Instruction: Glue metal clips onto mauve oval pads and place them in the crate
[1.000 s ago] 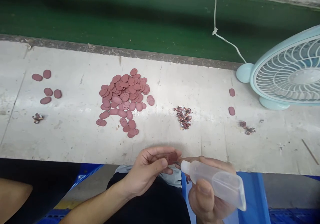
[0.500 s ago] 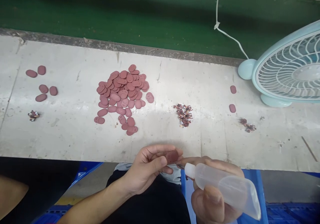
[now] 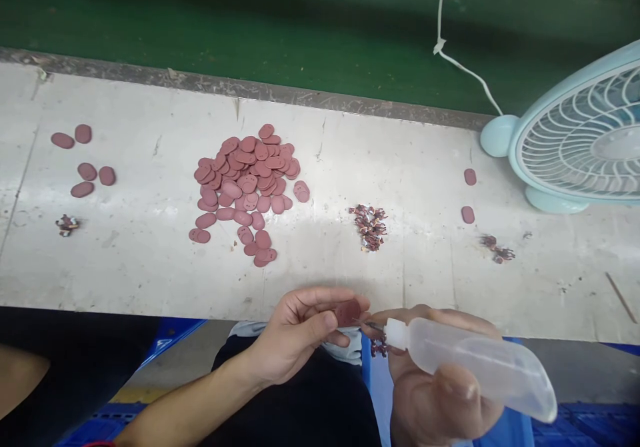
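Observation:
A reddish-brown oval piece (image 3: 349,312) is pinched between the thumb and fingers of my left hand (image 3: 300,334), over the table's front edge. My right hand (image 3: 445,374) is wrapped round a translucent squeeze bottle (image 3: 480,360) with a white cap. Its thin metal tip points left and reaches the oval piece. A small dark brown figure (image 3: 379,347) hangs by my right fingers, below the bottle's cap. Beyond my left hand lies a large heap of similar oval pieces (image 3: 247,174). Small brown-and-white figures (image 3: 370,227) lie in a pile above my hands.
On the right stands a light blue fan (image 3: 580,134) with a white cable. Several ovals and a few figures (image 3: 67,224) lie at the far left; two ovals and more figures (image 3: 501,254) lie right. A person's arm (image 3: 23,374) shows at the lower left.
My right hand and the bottle have shifted right, and the bottle lies flatter. The metal tip now shows against the oval piece, and the small figure below the cap shows more fully.

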`<state>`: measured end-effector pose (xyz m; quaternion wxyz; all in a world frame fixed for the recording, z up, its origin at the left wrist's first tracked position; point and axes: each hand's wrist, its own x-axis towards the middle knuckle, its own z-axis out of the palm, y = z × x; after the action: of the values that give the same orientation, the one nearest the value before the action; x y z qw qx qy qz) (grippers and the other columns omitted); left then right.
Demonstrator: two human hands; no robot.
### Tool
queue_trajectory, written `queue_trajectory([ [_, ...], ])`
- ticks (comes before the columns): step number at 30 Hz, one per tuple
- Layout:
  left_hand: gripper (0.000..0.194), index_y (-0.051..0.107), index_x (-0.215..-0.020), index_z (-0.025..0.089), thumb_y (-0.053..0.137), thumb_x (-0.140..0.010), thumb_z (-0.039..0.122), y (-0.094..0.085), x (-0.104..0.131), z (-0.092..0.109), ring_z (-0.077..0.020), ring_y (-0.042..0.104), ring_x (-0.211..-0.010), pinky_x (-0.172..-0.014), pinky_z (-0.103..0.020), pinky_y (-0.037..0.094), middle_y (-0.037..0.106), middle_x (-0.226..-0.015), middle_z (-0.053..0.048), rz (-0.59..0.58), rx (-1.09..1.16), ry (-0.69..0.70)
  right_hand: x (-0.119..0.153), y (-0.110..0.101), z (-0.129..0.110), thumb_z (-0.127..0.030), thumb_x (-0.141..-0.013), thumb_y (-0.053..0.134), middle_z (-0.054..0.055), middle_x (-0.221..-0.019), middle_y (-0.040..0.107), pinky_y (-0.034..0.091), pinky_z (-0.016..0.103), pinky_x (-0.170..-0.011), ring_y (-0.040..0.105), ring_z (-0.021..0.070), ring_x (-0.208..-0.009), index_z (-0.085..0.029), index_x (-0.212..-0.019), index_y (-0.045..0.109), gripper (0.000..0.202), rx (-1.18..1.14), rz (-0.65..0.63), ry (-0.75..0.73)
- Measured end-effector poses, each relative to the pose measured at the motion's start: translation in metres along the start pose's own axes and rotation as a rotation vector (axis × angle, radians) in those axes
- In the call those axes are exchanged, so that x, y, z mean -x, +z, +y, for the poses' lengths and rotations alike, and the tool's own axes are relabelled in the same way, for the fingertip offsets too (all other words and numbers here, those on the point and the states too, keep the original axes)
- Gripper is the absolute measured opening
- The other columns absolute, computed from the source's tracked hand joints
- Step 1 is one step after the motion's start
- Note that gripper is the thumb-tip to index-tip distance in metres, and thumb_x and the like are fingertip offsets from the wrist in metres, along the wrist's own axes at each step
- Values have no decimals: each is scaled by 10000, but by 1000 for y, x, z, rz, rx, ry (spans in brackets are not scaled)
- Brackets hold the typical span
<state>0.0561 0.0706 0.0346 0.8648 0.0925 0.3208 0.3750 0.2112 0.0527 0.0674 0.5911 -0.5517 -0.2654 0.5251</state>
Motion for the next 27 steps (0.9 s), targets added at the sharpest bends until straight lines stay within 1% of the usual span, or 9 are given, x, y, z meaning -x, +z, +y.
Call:
queue_trajectory([
  [3, 260, 772, -1156, 199, 726, -903, 234, -1, 1, 2, -236, 757, -1058, -713, -171, 599, 776, -1202, -125, -32, 10, 5, -9, -6, -9, -587, -847, 664, -22, -600, 617, 517, 394, -427, 649, 250, -503, -327, -1021, 650, 313, 61, 169, -132],
  [7, 263, 760, -1181, 207, 690, -930, 235, -2, 2, 5, -245, 741, -1104, -719, -160, 598, 766, -1227, -123, -87, 30, 7, -13, -12, -3, -542, -783, 761, 10, -676, 677, 565, 395, -455, 724, 286, -631, -299, -1034, 693, 356, 458, 188, -26],
  [11, 259, 759, -1183, 213, 678, -937, 225, -1, 3, 6, -240, 737, -1115, -733, -157, 599, 769, -1225, -110, -114, 34, 8, -27, -13, 6, -443, -779, 798, 17, -704, 721, 622, 378, -509, 764, 308, -744, -298, -957, 723, 241, 907, 410, -21],
  [15, 255, 767, -1166, 210, 702, -920, 225, -2, 4, 7, -239, 744, -1095, -737, -163, 602, 775, -1210, -110, -86, 20, 10, -56, -41, 3, -289, -805, 752, 13, -597, 712, 566, 249, -419, 771, 289, -722, -264, -712, 691, 114, 984, 581, 97],
  [18, 249, 772, -1152, 207, 714, -910, 219, -4, 4, 8, -238, 748, -1083, -734, -164, 602, 778, -1201, -109, -41, 19, 11, -64, -64, 4, -321, -933, 282, -55, -532, 639, 249, 91, -282, 719, 176, -569, -220, -645, 652, 479, 569, 383, 12],
  [21, 251, 768, -1156, 201, 710, -912, 210, -9, 3, 8, -247, 741, -1100, -743, -172, 606, 776, -1207, -114, -2, 19, 9, -59, -68, 12, -306, -948, 387, -76, -587, 621, 347, 67, -311, 631, 78, -464, -215, -844, 718, 359, 337, 113, -151],
  [22, 253, 767, -1158, 199, 708, -913, 209, -10, 3, 8, -249, 739, -1106, -744, -174, 606, 773, -1212, -116, 8, 13, 12, -59, -64, 16, -267, -914, 574, -44, -662, 660, 478, 113, -377, 633, 80, -510, -224, -914, 736, 168, 376, 80, -185],
  [24, 257, 764, -1164, 196, 705, -914, 209, -13, 3, 9, -252, 735, -1116, -749, -175, 606, 768, -1225, -119, 29, -3, 20, -62, -55, 24, -171, -835, 744, 44, -918, 719, 632, 262, -630, 678, 139, -729, -237, -1035, 755, 211, 603, 45, -267],
  [27, 249, 767, -1156, 192, 702, -917, 214, -15, 4, 11, -247, 738, -1107, -750, -175, 607, 769, -1221, -120, 58, -24, 21, -75, -46, 32, -197, -905, 679, 121, -1233, 642, 587, 461, -905, 625, 267, -1086, -236, -1216, 705, 315, 1051, -125, -452],
])
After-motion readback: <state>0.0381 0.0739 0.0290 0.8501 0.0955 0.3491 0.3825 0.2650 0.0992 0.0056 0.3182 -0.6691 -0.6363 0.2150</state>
